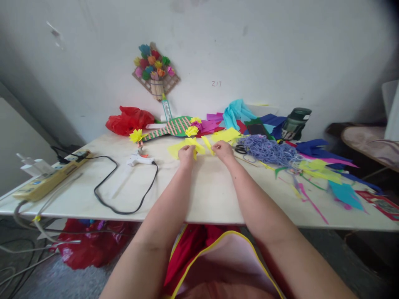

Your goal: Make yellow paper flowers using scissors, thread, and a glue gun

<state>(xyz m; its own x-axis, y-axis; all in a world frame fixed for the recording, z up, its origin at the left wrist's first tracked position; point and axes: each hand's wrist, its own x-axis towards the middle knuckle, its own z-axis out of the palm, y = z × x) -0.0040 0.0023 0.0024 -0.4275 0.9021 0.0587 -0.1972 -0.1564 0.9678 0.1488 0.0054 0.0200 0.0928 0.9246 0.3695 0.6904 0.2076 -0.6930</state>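
Observation:
My left hand point(186, 156) rests on the white table point(212, 195) with its fingers closed on a piece of yellow paper point(187, 146). Just to its right, my right hand point(222, 151) pinches a narrow yellow paper strip point(207, 144). Both hands lie near the middle of the table, a hand's width apart. More yellow paper sheets point(227, 134) lie just beyond them. A finished yellow paper flower point(191, 131) sits behind the hands, and another yellow flower point(136, 135) lies to the left.
A white glue gun point(139, 159) with a black cord point(124, 195) lies left of my hands, with a power strip point(50, 176) at the far left. Scissors point(240, 148), a purple string pile point(268, 149), coloured paper scraps point(321, 168), a red bag point(129, 119) and a dark bottle point(296, 123) fill the back and right.

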